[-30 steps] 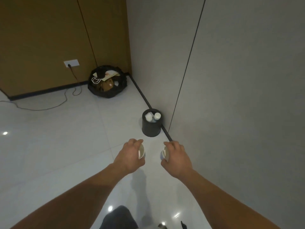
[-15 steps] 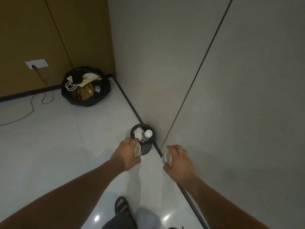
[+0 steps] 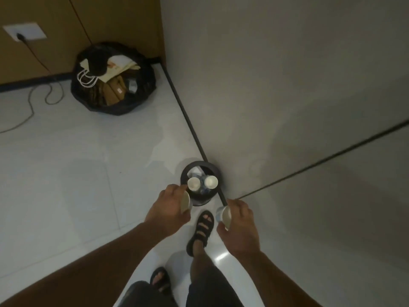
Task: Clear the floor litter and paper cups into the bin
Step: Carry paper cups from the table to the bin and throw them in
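Each hand gripped one light, crushable paper cup by its wall: left hand (image 3: 166, 209), left cup (image 3: 185, 201); right hand (image 3: 240, 224), right cup (image 3: 224, 214), apparently empty, near the bin (image 3: 184, 176).

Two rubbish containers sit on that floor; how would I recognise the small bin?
Follow the dark strip at the foot of the grey wall toward the person's sandals. The small bin stands against it: a round black tub with two paper cups upright inside, unlike the wide black rubbish bag in the far corner.
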`<state>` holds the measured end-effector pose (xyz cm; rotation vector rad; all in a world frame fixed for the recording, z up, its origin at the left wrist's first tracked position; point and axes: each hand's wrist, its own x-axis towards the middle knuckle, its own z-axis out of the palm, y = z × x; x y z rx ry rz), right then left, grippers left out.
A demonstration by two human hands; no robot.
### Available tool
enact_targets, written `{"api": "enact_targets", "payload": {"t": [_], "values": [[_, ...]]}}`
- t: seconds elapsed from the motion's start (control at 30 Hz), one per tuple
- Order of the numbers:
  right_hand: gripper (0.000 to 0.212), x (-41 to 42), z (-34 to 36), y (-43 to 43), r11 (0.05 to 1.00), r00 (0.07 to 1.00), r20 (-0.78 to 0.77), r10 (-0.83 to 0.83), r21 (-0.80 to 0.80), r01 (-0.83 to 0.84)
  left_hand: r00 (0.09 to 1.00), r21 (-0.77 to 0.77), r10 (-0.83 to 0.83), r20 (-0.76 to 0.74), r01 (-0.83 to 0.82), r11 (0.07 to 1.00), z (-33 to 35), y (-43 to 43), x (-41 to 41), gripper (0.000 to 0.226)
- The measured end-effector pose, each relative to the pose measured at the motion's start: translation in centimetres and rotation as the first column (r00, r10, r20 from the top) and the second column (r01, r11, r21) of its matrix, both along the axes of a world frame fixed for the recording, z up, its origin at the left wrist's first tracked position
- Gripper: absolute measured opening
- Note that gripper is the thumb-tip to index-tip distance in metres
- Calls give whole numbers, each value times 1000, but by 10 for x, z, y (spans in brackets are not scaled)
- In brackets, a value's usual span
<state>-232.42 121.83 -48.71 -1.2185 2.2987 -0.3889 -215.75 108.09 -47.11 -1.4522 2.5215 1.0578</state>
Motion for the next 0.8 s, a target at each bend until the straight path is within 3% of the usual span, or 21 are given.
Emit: {"api": "enact_targets", "payload": {"t": [0.43, 0.8], "values": [[67, -106, -211, -152, 994, 999, 33, 1, 113, -4, 990, 117, 138, -13, -135, 984, -227, -126, -106, 64], [73, -105, -376, -176, 981, 989, -81, 125, 161, -110, 999, 193, 46, -20, -41, 980, -392, -131, -129, 62]]}}
